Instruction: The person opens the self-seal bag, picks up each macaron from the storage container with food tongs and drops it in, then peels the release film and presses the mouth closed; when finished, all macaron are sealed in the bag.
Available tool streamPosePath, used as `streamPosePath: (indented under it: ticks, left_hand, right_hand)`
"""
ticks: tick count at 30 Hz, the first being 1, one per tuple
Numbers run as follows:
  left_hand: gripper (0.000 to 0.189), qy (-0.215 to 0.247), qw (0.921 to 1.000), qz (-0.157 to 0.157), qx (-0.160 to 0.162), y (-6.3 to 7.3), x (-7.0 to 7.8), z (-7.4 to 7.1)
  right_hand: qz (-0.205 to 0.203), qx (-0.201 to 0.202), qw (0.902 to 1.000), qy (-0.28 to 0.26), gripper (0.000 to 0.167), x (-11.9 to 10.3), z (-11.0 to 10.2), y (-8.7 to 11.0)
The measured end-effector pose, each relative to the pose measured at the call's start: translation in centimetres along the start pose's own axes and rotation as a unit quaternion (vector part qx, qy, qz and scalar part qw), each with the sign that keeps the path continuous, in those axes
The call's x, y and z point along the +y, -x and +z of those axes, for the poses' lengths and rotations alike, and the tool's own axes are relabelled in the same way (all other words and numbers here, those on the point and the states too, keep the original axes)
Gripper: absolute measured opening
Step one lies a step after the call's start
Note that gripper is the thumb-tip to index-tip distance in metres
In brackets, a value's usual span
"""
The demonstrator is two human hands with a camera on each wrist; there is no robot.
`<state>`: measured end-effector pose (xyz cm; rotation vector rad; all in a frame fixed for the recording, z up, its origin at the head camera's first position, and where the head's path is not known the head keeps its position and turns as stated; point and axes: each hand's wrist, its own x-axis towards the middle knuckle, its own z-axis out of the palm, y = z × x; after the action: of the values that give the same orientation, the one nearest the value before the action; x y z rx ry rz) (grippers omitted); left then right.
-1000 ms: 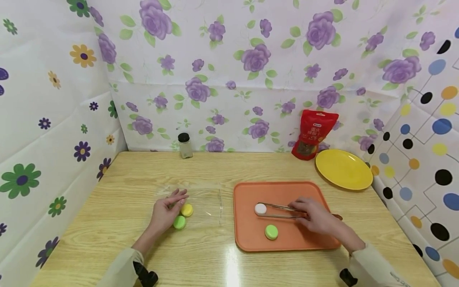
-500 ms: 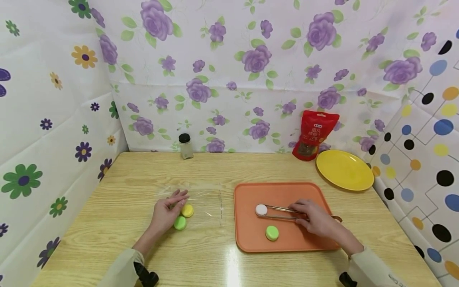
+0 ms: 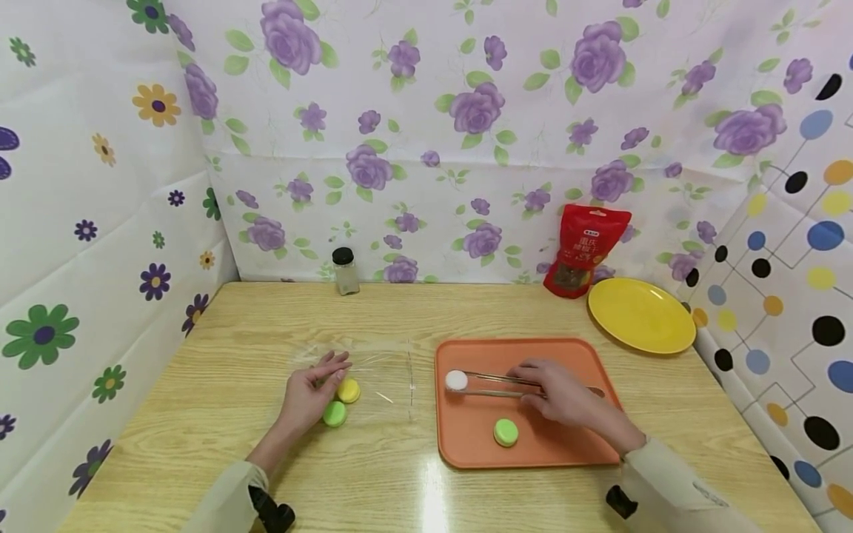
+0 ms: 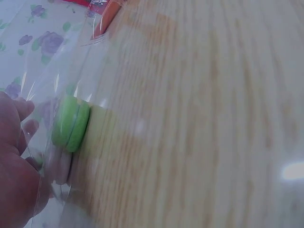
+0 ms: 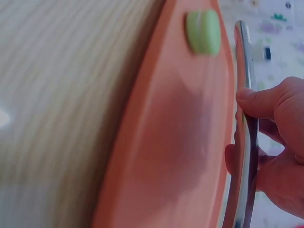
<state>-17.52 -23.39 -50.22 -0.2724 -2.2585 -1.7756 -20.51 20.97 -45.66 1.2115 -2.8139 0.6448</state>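
Observation:
My right hand grips a pair of metal tongs, whose tips hold a white macaron over the left part of an orange tray. In the right wrist view, thumb and fingers press the tongs from both sides. A green macaron sits on the tray below them. On the left, my left hand pinches a clear plastic bag lying on the table. Beside its thumb are a yellow macaron and another green macaron, seen through the film in the left wrist view.
A glass jar with a black lid stands at the back of the wooden table. Toward the back right are a red food pouch and a yellow plate. Patterned cloth walls in the table on three sides.
My right hand has moved left, carrying the tongs and the white macaron from the tray's middle toward its left edge. The left hand has stayed in place.

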Motion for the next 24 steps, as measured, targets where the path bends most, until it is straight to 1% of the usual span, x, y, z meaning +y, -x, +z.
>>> streamPosePath:
  ticks: [5, 8, 13, 16, 20, 24]
  left_hand:
    - [0.016, -0.006, 1.0, -0.003, 0.003, 0.1, -0.1, -0.1]
    - [0.016, -0.007, 1.0, 0.003, 0.005, 0.1, 0.0, -0.1]
    - [0.016, -0.002, 0.9999, 0.011, 0.006, 0.0, 0.3, 0.1]
    - [0.016, -0.001, 1.0, 0.008, 0.005, -0.1, 0.3, 0.1]
    - [0.017, 0.002, 1.0, 0.005, 0.002, -0.2, 0.1, 0.1]
    - [0.018, -0.004, 1.0, 0.005, -0.001, -0.2, -0.1, 0.0]
  right_hand:
    - [-0.026, -0.029, 0.9983, -0.044, 0.033, -2.4, 0.9, -3.5]
    - [-0.034, -0.036, 0.997, -0.059, 0.032, -3.9, 1.8, -5.4]
    - [-0.058, -0.029, 0.9971, -0.039, 0.033, -5.8, 3.1, -8.0]
    - [-0.073, -0.014, 0.9967, -0.031, 0.032, -6.4, 4.0, -9.4]
    - [-0.067, -0.001, 0.9974, -0.028, 0.031, -7.1, 4.9, -10.8]
    - [-0.045, -0.004, 0.9987, -0.021, 0.033, -7.9, 5.5, -11.9]
